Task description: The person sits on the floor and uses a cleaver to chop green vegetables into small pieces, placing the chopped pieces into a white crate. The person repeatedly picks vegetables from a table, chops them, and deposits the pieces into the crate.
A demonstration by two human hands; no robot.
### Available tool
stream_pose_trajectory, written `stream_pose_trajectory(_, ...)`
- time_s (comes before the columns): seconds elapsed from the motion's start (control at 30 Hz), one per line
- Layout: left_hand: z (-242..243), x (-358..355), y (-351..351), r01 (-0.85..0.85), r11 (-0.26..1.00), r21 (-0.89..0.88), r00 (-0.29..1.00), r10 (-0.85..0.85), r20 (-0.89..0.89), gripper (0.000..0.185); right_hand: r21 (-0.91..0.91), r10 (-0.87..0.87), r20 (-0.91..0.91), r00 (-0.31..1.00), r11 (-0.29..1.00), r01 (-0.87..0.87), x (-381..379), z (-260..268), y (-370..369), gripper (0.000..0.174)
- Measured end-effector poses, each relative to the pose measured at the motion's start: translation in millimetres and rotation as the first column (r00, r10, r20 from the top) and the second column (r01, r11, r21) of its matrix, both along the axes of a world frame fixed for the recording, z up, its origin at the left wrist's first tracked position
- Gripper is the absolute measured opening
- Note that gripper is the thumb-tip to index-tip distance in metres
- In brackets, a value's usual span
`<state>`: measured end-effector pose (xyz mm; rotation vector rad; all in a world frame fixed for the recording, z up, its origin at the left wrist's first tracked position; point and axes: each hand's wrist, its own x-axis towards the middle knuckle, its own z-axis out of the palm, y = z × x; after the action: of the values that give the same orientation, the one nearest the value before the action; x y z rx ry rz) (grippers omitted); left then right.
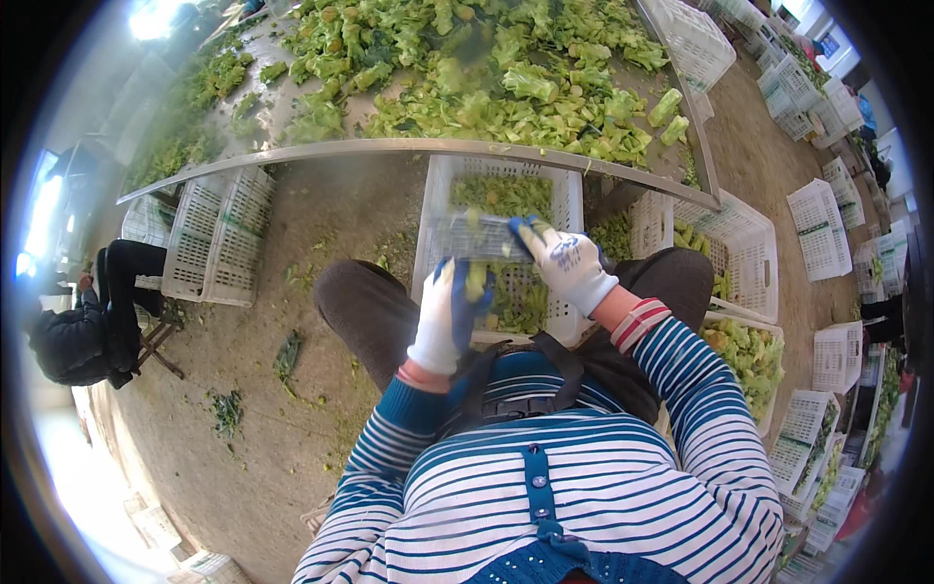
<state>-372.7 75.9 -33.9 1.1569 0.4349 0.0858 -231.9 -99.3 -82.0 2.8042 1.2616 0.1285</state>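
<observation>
My left hand, in a white glove with a blue palm, grips a blurred pale green stalk piece above a white plastic crate. Cut green vegetable pieces lie inside that crate, between my knees. My right hand, gloved alike, is over the crate's right side with its blue fingers bent. A blurred greyish slatted band extends leftward from those fingers; whether it is held or belongs to the crate cannot be told. Small green bits blur in the air between both hands.
Ahead stands a metal-edged table heaped with broccoli stalks and trimmings. Crates and a crate of trimmings flank my right side. Leftward are stacked crates and a seated person. Leaf scraps litter the floor.
</observation>
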Motion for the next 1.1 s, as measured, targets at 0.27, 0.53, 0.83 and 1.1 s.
stream_pose_trajectory(0.27, 15.4, -3.4, 10.2, 0.147, 0.988, -0.054, 0.987, -0.143, 0.078, 0.042, 0.686, -0.059, -0.422, 0.905, 0.632, 0.361, -4.1, -9.1, 0.7, 0.042)
stream_pose_trajectory(0.53, 8.5, 9.7, 13.0, 0.210, 0.978, -0.013, 0.976, -0.209, 0.059, 0.036, 0.791, 0.191, -0.590, 0.784, 0.329, 0.515, -26.6, 36.9, 15.3, 0.030)
stream_pose_trajectory(0.83, 0.3, 9.9, 4.2, 0.105, 0.992, -0.075, 0.994, -0.102, 0.045, 0.046, 0.781, 0.051, -0.083, 0.995, 0.624, 0.033, -31.0, 49.7, 10.3, 0.051)
stream_pose_trajectory(1.1, -28.6, 8.2, 10.2, -0.020, 0.634, 0.773, 0.968, -0.179, 0.173, 0.039, 0.427, 0.199, 0.209, 0.957, 0.863, -0.272, -41.3, 53.2, -15.3, 0.061)
